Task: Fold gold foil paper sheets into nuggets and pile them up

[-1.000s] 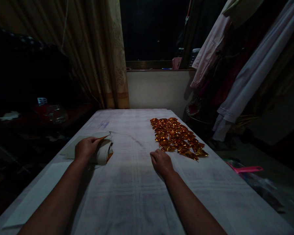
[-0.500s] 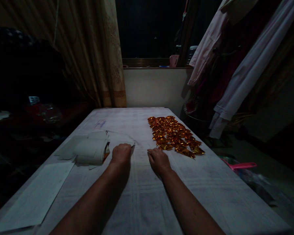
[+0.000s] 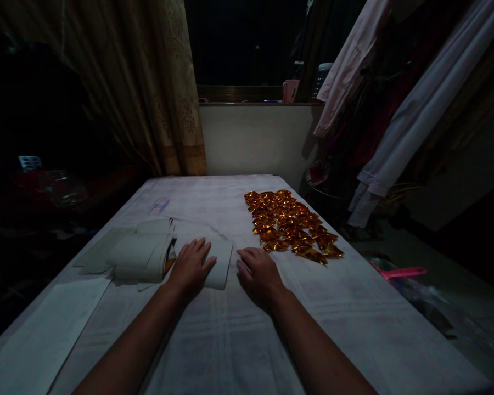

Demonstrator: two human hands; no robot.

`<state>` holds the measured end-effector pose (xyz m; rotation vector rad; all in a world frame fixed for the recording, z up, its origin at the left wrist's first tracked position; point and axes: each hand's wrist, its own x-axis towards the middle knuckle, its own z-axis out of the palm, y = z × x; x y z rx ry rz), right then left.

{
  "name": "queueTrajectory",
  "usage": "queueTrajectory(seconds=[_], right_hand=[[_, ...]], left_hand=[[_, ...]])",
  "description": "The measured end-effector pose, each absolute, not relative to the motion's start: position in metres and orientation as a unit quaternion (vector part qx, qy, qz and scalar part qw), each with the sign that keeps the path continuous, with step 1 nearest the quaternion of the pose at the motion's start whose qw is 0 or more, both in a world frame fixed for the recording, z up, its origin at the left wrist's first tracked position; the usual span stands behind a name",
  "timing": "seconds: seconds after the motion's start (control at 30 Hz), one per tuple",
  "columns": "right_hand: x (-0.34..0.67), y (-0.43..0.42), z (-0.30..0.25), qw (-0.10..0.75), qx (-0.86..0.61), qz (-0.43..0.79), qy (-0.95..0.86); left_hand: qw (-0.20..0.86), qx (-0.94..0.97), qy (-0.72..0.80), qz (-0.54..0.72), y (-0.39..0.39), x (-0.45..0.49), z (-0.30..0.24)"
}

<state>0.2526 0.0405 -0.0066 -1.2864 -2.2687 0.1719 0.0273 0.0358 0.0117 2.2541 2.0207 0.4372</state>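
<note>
My left hand lies flat with its fingers spread, over the left part of a small pale sheet of paper on the table. My right hand rests just right of that sheet, its fingers loosely bent and a small gap between thumb and forefinger; nothing shows in it. Left of my left hand is a folded stack of pale paper, with a bit of orange-gold at its right end. Beyond my right hand lie several rows of shiny orange-gold foil pieces with pointed ends.
A large white sheet lies at the table's left side. The table has a pale checked cloth. A wall and a windowsill with a pink mug stand behind; a curtain hangs left, clothes right.
My left hand has gone from a closed fist to flat and spread, shifting slightly left; the small sheet now shows beside it. My right hand has moved slightly nearer, its thumb now apart. The view has shifted slightly.
</note>
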Motion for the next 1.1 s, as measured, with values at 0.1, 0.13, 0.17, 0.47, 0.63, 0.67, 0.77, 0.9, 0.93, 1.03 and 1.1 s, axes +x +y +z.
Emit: queueTrajectory(seconds=[0.1,0.13,0.17,0.47,0.63,0.67,0.77,0.9,0.93,1.03,1.1], right_hand=[[0.241,0.032,-0.005,0.248,-0.380,0.077,-0.888],[0.237,0.029,-0.003,0.234,-0.358,0.079,-0.901],[0.234,0.027,-0.001,0.216,-0.346,0.080,-0.909],[0.218,0.027,0.025,0.067,-0.390,0.064,-0.916],[0.212,0.021,0.018,0.068,-0.414,0.073,-0.905],[0.211,0.021,0.017,0.066,-0.421,0.076,-0.902],[0.208,0.023,0.010,0.077,-0.428,0.070,-0.898],[0.209,0.027,0.000,0.118,-0.418,0.050,-0.899],[0.211,0.029,-0.003,0.128,-0.415,0.049,-0.899],[0.216,0.033,-0.009,0.168,-0.406,0.057,-0.897],[0.219,0.035,-0.012,0.196,-0.398,0.069,-0.893]], left_hand=[[0.006,0.750,0.653,0.103,0.031,0.014,-0.010],[-0.002,0.749,0.656,0.098,0.030,0.014,-0.016],[-0.008,0.746,0.659,0.098,0.029,0.015,-0.021],[0.016,0.776,0.603,0.187,0.022,0.014,-0.030],[0.081,0.839,0.510,0.171,0.008,-0.016,-0.025],[0.098,0.848,0.496,0.161,0.006,-0.021,-0.024],[0.121,0.850,0.484,0.167,0.006,-0.030,-0.021],[0.106,0.833,0.495,0.222,0.009,-0.028,-0.019],[0.103,0.830,0.495,0.234,0.009,-0.026,-0.018],[0.097,0.827,0.492,0.254,0.009,-0.021,-0.016],[0.086,0.823,0.494,0.267,0.009,-0.017,-0.015]])
